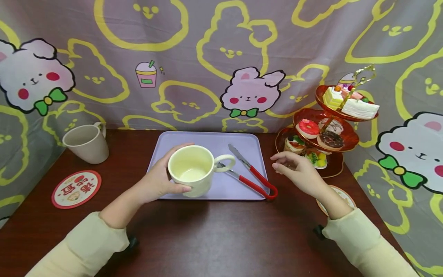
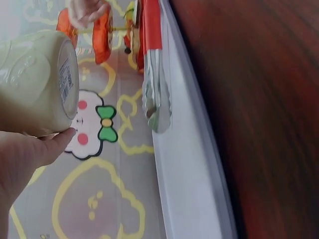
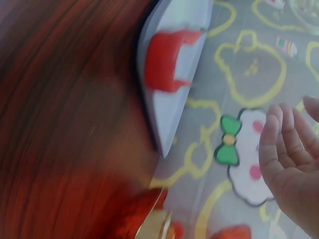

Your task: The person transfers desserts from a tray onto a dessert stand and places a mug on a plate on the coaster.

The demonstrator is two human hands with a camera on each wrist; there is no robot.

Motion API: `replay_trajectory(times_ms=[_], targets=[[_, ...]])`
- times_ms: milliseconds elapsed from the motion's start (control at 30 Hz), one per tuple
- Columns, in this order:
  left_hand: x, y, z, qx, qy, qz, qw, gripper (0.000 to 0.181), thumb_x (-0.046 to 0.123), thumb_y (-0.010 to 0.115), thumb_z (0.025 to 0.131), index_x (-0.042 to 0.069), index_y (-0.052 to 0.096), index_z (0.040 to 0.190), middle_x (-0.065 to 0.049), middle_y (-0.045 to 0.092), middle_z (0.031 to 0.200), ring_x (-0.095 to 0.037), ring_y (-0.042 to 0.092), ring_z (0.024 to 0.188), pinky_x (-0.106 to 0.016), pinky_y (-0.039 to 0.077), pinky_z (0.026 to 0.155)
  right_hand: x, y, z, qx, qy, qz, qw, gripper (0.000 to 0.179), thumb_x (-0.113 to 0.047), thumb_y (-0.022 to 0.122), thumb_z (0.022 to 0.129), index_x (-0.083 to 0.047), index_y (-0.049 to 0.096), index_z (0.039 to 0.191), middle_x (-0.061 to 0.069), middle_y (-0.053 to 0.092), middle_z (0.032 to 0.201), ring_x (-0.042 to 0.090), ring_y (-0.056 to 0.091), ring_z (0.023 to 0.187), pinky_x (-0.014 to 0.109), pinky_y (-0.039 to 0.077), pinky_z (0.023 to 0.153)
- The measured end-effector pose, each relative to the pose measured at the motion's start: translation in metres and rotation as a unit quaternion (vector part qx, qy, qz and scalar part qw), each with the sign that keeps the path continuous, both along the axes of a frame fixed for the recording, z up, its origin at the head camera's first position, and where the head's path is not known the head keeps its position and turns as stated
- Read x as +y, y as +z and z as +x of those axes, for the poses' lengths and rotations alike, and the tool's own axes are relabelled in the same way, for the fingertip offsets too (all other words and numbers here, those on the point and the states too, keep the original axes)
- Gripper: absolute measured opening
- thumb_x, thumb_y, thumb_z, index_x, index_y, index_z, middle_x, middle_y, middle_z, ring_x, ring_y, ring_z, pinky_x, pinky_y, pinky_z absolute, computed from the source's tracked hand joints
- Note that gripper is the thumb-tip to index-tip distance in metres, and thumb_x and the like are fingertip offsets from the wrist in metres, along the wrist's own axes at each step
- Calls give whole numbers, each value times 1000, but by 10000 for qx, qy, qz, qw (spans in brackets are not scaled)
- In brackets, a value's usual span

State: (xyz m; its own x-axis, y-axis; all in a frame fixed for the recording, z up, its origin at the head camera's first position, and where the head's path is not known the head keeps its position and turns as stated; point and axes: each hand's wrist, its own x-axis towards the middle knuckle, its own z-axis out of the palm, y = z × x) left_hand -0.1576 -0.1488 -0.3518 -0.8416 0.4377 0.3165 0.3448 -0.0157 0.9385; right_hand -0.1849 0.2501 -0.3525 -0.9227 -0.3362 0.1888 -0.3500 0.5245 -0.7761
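Note:
My left hand [image 1: 160,175] grips a cream-yellow mug [image 1: 192,165] around its side, lifted above the lilac tray [image 1: 207,192]. The mug's handle points right and its inside looks bare from above. In the left wrist view the mug's underside [image 2: 69,79] shows a printed label. Red-handled metal tongs [image 1: 257,175] lie on the tray's right part, with the bend of their handles at its front right corner. Right of the tray, my right hand [image 1: 297,171] hovers with loosely bent fingers, holding nothing. In the right wrist view those fingers [image 3: 284,129] are apart from any object.
A second mug [image 1: 86,144], greyish beige, stands at the left behind a round red-rimmed coaster [image 1: 77,189]. At the back right rises a three-tier red stand [image 1: 353,140] with cakes and donuts. Another round coaster [image 1: 340,196] is partly hidden under my right forearm. A patterned cloth [image 1: 194,69] hangs behind.

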Motion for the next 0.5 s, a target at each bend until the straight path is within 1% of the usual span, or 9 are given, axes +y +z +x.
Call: replay_trajectory(times_ms=[167, 267, 300, 367, 433, 500], targets=[[9, -7, 5, 32, -470, 44, 9989, 99, 0, 89, 67, -2, 37, 152, -14, 51, 139, -26, 53, 118, -32, 53, 92, -22, 4, 6, -45, 312, -433, 9986, 24, -8, 65, 100, 2, 68, 121, 15, 70, 105, 22, 68, 90, 25, 55, 81], [15, -10, 8, 42, -691, 57, 9976, 99, 4, 90, 67, -2, 38, 152, -17, 51, 139, -28, 52, 119, -34, 53, 92, -35, 7, 11, -13, 528, -543, 9971, 23, -9, 64, 100, 0, 70, 121, 14, 70, 108, 22, 66, 92, 26, 55, 81], [17, -11, 9, 35, -770, 77, 9970, 99, 4, 90, 68, -2, 38, 152, -18, 51, 139, -29, 51, 120, -35, 53, 93, -40, 8, 12, -11, 597, -584, 9965, 23, -9, 64, 100, -1, 70, 120, 13, 69, 108, 24, 66, 92, 27, 55, 81], [20, -12, 10, 10, -885, 95, 9960, 99, 5, 91, 68, -1, 38, 152, -19, 50, 140, -31, 50, 121, -36, 53, 94, -48, 9, 16, 5, 714, -628, 9955, 21, -11, 65, 100, -3, 71, 119, 8, 70, 109, 26, 65, 92, 28, 55, 81], [24, -13, 12, -11, -958, 98, 9953, 99, 5, 91, 68, -1, 38, 152, -20, 50, 142, -32, 49, 123, -36, 52, 95, -56, 10, 18, -27, 855, -688, 9940, 18, -12, 65, 100, -4, 71, 115, 7, 70, 105, 27, 65, 89, 30, 55, 80], [26, -15, 12, -31, -995, 92, 9950, 100, 5, 91, 68, -1, 38, 152, -20, 49, 143, -32, 49, 124, -36, 51, 97, -63, 10, 21, -19, 976, -683, 9929, 14, -12, 66, 99, -5, 72, 110, 5, 70, 99, 25, 64, 85, 30, 55, 76]])
